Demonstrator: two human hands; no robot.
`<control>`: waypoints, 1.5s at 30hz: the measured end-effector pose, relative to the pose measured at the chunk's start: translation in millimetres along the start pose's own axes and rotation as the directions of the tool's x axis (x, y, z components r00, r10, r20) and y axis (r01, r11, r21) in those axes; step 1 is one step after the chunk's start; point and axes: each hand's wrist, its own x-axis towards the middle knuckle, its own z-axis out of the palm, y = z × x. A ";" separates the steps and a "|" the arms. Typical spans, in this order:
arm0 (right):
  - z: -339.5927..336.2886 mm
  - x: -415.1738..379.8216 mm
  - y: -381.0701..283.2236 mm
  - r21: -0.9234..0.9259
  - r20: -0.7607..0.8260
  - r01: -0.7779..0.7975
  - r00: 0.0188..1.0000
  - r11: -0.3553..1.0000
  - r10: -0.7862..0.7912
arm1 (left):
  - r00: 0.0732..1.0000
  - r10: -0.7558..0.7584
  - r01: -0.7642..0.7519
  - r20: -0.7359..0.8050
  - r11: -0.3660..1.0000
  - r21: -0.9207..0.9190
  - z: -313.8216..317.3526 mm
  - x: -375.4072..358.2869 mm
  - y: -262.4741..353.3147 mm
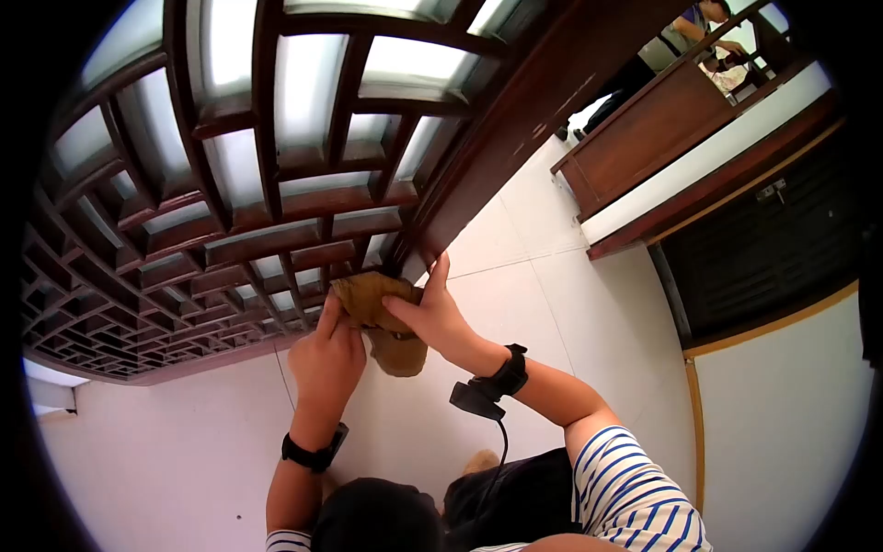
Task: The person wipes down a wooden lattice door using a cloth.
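A brown cloth (372,299) is pressed against the lower right corner of a dark red wooden lattice (322,221), and part of it hangs down. My left hand (326,359) pinches the cloth at its left edge. On the right side, my right hand (441,317) has its thumb on the cloth, while its index finger reaches up against the lattice's thick edge post (487,156). Both hands are closed on the cloth.
Pale floor tiles (515,304) lie below. On the right are a dark panel with a latch (763,230) and a white wall (782,414). Another person (690,32) is at the top right, behind a brown wooden panel (653,129).
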 end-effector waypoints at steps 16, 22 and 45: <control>-27.2 -22.6 -58.5 -0.900 0.419 0.314 0.810 0.302 0.410 | 0.893 0.276 0.109 0.354 0.632 -0.767 9.8 -38.5 -19.4; -19.1 -29.2 -69.2 -0.580 0.581 0.314 0.806 0.751 0.111 | 0.681 0.244 0.658 0.690 0.209 -0.723 26.7 -48.1 -32.1; 15.5 -7.8 -32.0 -0.220 0.755 -0.478 0.468 0.850 0.459 | 0.945 -0.159 0.320 0.286 0.625 -0.712 -34.2 -38.2 -37.3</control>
